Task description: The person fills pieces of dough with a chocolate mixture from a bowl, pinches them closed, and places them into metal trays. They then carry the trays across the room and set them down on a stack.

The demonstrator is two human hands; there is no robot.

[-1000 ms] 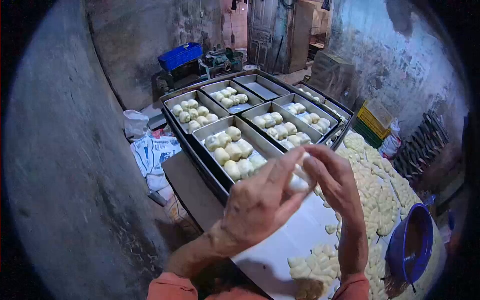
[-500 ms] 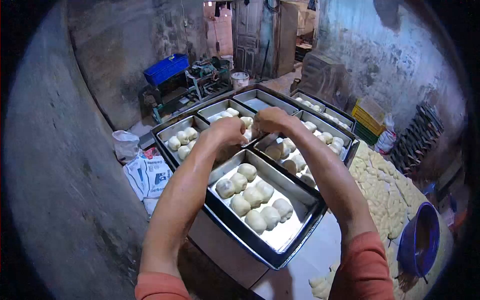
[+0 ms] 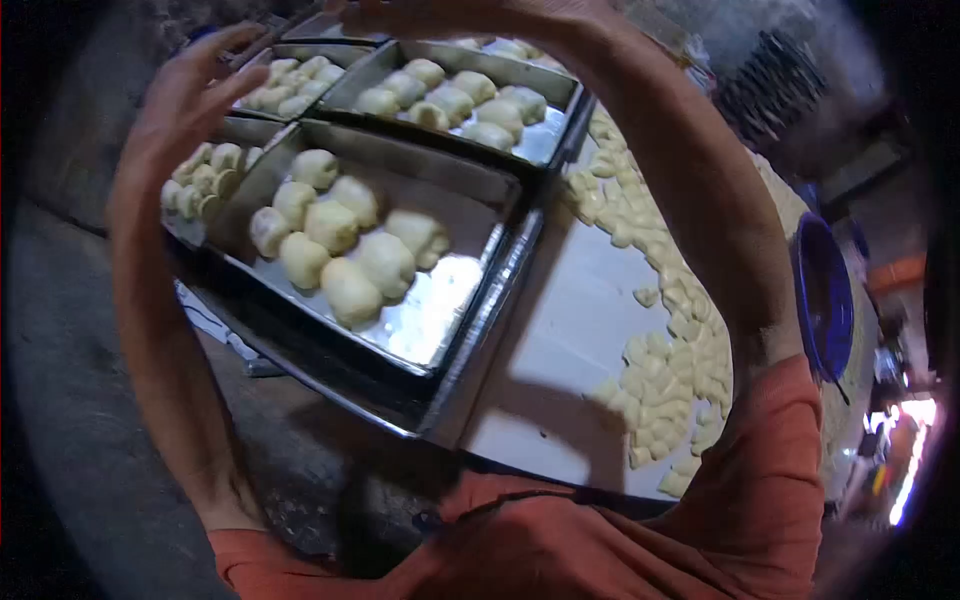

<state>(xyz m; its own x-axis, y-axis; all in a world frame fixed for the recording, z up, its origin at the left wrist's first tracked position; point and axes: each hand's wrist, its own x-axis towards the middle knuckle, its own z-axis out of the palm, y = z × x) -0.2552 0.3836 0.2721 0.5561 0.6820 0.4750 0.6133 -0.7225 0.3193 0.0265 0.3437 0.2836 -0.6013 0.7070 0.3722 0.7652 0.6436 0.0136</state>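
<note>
My left hand point(image 3: 205, 85) is raised at the upper left, fingers apart and blurred, with nothing visible in it. It overlaps the edge of a metal tray with dough balls point(image 3: 290, 85). My right hand point(image 3: 440, 18) reaches across the top edge of the view, blurred and partly cut off; its grip does not show. Below both hands lies a rectangular metal tray point(image 3: 470, 215) with several round dough balls point(image 3: 330, 226) in rows. Behind it, another metal tray point(image 3: 555, 135) holds more dough balls point(image 3: 475, 87). A further tray's dough balls point(image 3: 205, 180) are partly hidden by my left forearm.
The trays sit in a dark outer pan point(image 3: 480, 330) on a white table point(image 3: 560, 310). Many small flat dough pieces point(image 3: 665, 380) cover the table's right side. A purple basin point(image 3: 825, 300) stands at the right edge. Dark slats point(image 3: 770, 85) lean at the far wall.
The view has tipped down and shifted toward the front of the table. My hands have moved from the middle trays to the upper edge of the view, and my left hand has spread.
</note>
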